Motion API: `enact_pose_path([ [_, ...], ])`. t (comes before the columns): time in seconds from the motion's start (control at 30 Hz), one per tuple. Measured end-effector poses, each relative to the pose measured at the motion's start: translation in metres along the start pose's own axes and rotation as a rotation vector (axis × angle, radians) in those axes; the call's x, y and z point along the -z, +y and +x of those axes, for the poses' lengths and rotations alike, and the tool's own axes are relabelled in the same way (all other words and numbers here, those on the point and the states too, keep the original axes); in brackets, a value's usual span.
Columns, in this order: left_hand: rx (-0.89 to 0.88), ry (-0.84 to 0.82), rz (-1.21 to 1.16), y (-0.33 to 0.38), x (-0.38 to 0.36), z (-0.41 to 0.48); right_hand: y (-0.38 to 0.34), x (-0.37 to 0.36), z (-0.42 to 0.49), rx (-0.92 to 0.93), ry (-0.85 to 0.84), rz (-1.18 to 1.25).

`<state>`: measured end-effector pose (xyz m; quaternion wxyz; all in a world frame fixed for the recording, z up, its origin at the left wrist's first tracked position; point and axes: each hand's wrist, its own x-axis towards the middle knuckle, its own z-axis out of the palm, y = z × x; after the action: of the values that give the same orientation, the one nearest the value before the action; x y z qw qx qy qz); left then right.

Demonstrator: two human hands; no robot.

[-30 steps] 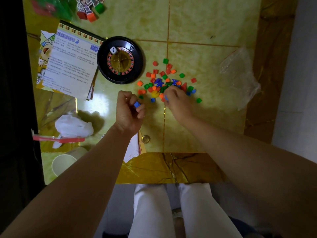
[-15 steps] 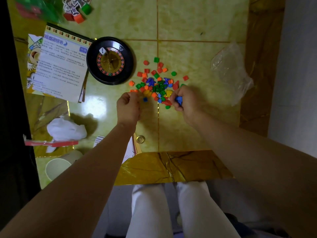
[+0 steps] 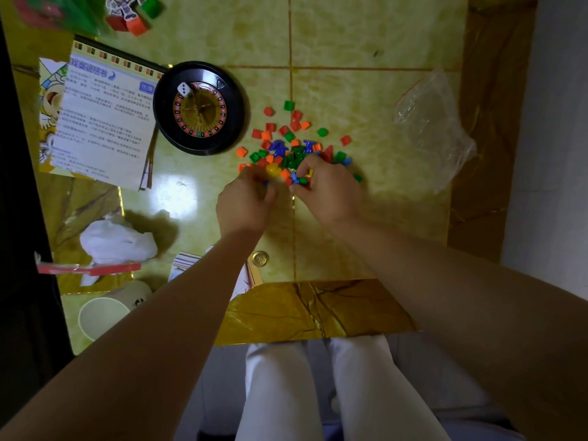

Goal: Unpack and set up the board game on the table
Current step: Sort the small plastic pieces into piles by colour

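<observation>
Since half a second ago we see both hands drawn together at the 6 o'clock edge of the game pieces (image 3: pixel 292 138), mid-table (image 3: pixel 366 33); right hand (image 3: pixel 327 192) pinches into them; left hand (image 3: pixel 245 202) curled and blurred, grip we cannot tell; bare tabletop at 12 o'clock; roulette wheel (image 3: pixel 199 108) at 10, plastic bag (image 3: pixel 432 128) at 3; paper cup (image 3: pixel 101 316) partly behind the left forearm.

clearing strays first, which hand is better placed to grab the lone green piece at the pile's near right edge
Right, probably. The right hand sits at the right side of the pile, with the green piece just beside it. The left hand is at the pile's left edge and would have to cross over.
</observation>
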<state>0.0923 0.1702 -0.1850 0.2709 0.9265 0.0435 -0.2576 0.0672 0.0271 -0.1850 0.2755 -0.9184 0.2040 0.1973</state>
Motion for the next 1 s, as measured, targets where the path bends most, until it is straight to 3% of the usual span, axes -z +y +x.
enact_pose_path([
  [0.13,0.223,-0.057,-0.489,0.0,0.005,0.0,0.002,0.001,0.002,0.004,0.002,0.0],
  [0.23,0.437,-0.14,-0.826,0.01,0.01,0.002,0.009,0.002,0.001,-0.063,-0.046,0.304],
  [0.4,0.445,-0.276,-1.043,0.026,0.01,0.006,0.011,0.022,0.004,-0.388,-0.108,0.825],
  [0.5,0.448,-0.247,-0.979,0.04,0.008,0.004,0.021,0.037,0.005,-0.56,-0.189,1.178],
  [0.57,0.363,-0.203,-0.82,0.044,0.005,0.002,0.026,0.039,0.003,-0.567,-0.188,1.288],
  [0.7,0.034,-0.036,-0.069,0.041,-0.007,0.001,0.031,0.042,0.004,-0.547,-0.194,1.331],
  [0.83,-0.038,0.074,0.158,0.042,-0.015,0.003,0.031,0.038,0.01,-0.481,-0.185,0.985],
  [1.0,-0.092,0.107,0.208,0.044,-0.011,0.008,0.022,0.033,0.024,-0.219,0.057,0.444],
])
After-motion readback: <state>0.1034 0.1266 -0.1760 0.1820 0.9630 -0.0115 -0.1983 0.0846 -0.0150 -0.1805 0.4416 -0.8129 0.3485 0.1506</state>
